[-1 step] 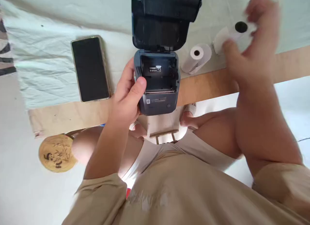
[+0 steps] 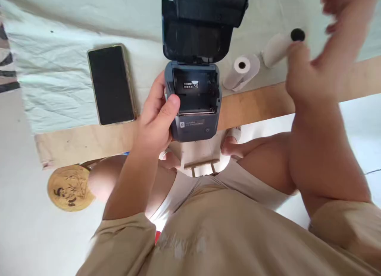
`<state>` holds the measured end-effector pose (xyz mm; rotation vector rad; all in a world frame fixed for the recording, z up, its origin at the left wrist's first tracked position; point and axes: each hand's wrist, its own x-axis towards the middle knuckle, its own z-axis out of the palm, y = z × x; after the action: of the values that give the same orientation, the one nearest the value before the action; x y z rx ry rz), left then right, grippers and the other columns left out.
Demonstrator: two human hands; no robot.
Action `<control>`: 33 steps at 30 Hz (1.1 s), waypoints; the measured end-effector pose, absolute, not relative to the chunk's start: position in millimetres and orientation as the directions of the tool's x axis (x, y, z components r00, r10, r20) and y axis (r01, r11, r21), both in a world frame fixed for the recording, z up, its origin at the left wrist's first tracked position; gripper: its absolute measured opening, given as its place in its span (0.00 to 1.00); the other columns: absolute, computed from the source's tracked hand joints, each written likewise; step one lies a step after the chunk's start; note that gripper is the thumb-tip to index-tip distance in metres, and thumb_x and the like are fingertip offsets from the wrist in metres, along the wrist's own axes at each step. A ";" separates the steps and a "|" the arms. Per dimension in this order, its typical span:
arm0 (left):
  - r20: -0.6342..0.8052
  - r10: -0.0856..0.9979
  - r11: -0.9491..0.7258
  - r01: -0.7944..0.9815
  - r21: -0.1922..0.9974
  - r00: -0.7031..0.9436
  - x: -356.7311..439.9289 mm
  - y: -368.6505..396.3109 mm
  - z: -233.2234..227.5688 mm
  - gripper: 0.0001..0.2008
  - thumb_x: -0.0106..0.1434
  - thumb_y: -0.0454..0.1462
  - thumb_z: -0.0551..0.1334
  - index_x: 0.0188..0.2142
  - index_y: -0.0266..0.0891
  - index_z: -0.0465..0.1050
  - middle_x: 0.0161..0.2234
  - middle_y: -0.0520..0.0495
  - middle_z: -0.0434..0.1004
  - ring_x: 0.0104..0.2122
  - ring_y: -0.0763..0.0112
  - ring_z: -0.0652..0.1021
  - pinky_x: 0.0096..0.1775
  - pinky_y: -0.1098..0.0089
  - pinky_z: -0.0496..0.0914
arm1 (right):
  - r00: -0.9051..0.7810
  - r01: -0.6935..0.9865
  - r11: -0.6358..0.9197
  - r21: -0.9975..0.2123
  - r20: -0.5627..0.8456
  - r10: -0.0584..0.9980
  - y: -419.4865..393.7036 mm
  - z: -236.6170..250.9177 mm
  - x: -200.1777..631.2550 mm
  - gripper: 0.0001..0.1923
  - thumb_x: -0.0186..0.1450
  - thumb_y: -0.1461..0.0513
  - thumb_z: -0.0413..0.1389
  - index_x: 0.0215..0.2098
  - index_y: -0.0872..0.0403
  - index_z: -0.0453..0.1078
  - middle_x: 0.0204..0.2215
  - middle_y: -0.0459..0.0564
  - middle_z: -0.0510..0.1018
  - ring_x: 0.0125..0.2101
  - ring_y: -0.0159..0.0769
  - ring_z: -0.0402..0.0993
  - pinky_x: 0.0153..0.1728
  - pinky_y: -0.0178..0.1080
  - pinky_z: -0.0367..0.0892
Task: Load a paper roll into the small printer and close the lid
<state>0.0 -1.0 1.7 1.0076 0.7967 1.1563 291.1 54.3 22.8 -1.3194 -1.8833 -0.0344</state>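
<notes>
A dark label printer [image 2: 196,125] is tilted up at the table's front edge, its lid [image 2: 198,34] swung back and its roll bay bare inside. My left hand [image 2: 157,113] grips the printer's left side, thumb on top of the rim. My right hand [image 2: 330,66], smeared by motion, has thumb and fingers spread wide, with nothing seen between them. Close to its thumb lies a white paper roll with a black core [image 2: 276,50]; whether they touch I cannot tell. A smaller white paper roll [image 2: 233,75], its end partly unwound, sits just right of the printer.
A phone [image 2: 111,85] with a dark screen lies left of the printer on the pale green cloth [image 2: 65,85]. The wooden table edge [image 2: 80,143] runs along the front. A round wooden stool [image 2: 71,188] stands at lower left.
My right hand has shifted right and away from the black-cored roll, uncovering more of it. My left hand and the printer have stayed in place.
</notes>
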 end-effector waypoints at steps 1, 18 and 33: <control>-0.017 0.971 0.100 -0.342 0.934 0.238 0.1 -1.8 3.2 0.24 0.62 0.48 0.59 0.57 0.50 0.64 0.54 0.49 0.73 0.56 0.59 0.75 0.54 0.60 0.74 | -0.117 0.754 0.498 -0.428 0.659 0.743 49.7 29.0 283.7 0.28 0.52 0.68 0.50 0.52 0.61 0.66 0.45 0.55 0.72 0.46 0.41 0.71 0.45 0.45 0.66; -0.057 0.969 0.134 -0.319 0.938 0.239 1.1 -2.9 11.0 0.26 0.60 0.49 0.61 0.56 0.48 0.64 0.53 0.47 0.74 0.60 0.54 0.71 0.54 0.60 0.74 | -0.135 0.795 0.291 -0.532 0.312 0.941 48.5 20.6 230.8 0.26 0.50 0.58 0.68 0.48 0.45 0.72 0.40 0.47 0.75 0.38 0.32 0.71 0.43 0.40 0.69; -0.030 0.967 0.118 -0.342 0.932 0.252 0.8 -2.4 9.5 0.25 0.61 0.48 0.61 0.55 0.46 0.64 0.54 0.46 0.72 0.58 0.57 0.73 0.54 0.58 0.74 | 0.010 -0.103 -0.057 -0.993 -0.059 0.998 50.9 23.4 223.3 0.25 0.56 0.61 0.53 0.52 0.41 0.58 0.50 0.42 0.69 0.40 0.30 0.74 0.38 0.38 0.73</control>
<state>0.8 -2.4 9.5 0.9957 0.8051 1.1267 223.3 50.9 23.4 -1.1810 -1.0959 1.2889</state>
